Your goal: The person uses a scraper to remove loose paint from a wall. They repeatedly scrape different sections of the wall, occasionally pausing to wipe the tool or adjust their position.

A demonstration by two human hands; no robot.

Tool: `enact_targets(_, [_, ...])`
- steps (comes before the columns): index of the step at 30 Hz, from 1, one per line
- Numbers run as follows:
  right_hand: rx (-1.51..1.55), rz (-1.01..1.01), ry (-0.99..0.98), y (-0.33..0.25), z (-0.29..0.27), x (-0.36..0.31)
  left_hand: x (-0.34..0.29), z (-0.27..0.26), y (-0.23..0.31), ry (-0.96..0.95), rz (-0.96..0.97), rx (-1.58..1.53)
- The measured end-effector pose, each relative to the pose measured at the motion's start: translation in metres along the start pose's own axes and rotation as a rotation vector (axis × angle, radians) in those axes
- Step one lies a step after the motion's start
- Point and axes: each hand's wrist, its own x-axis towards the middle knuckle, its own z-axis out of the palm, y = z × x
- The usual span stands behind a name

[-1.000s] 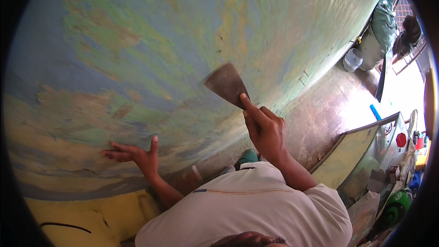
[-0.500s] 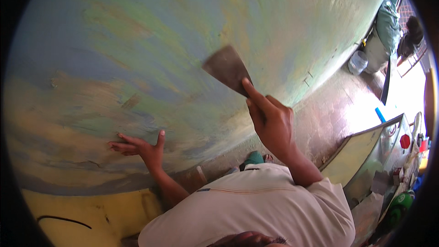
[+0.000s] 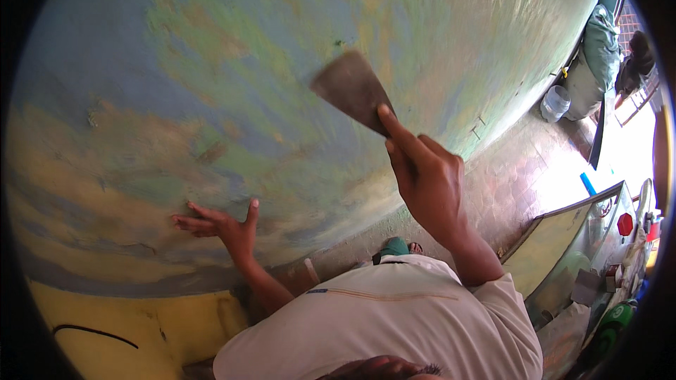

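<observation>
While the right hand (image 3: 433, 172) grips a scraper (image 3: 352, 89), left hand (image 3: 232, 231) splayed, well apart from it.

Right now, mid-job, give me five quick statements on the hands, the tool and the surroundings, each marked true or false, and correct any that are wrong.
1. The right hand holds a flat scraper. True.
2. The left hand grips a second tool. False: it holds nothing, its fingers spread at the wall.
3. The wall is one even red. False: it is patchy blue, green and tan.
4. A clear plastic container stands on the floor, at the picture's right. True.
5. The scraper's narrow end points away from the right hand. False: the wide end does.
</observation>
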Motion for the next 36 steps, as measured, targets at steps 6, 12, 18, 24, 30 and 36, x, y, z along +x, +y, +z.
enact_targets(6, [0.015, 0.042, -0.070, -0.007, -0.010, 0.005, -0.002, -0.001, 0.001, 0.005, -0.014, -0.030])
enact_targets(12, [-0.028, -0.001, -0.037, -0.005, -0.013, 0.005, -0.001, -0.002, 0.002, 0.012, 0.010, -0.013])
enact_targets(18, [-0.018, -0.048, 0.004, 0.001, -0.010, 0.006, -0.002, 0.000, 0.002, 0.025, -0.019, -0.035])
enact_targets(24, [-0.065, -0.063, 0.019, 0.003, -0.007, 0.010, 0.000, 0.000, 0.000, 0.025, 0.003, -0.005])
enact_targets(30, [-0.042, -0.031, 0.025, 0.002, -0.010, 0.013, -0.001, 0.001, 0.001, 0.004, -0.006, -0.047])
enact_targets(36, [-0.016, 0.052, -0.085, -0.002, -0.019, 0.015, -0.002, 0.001, 0.002, 0.002, -0.025, -0.034])
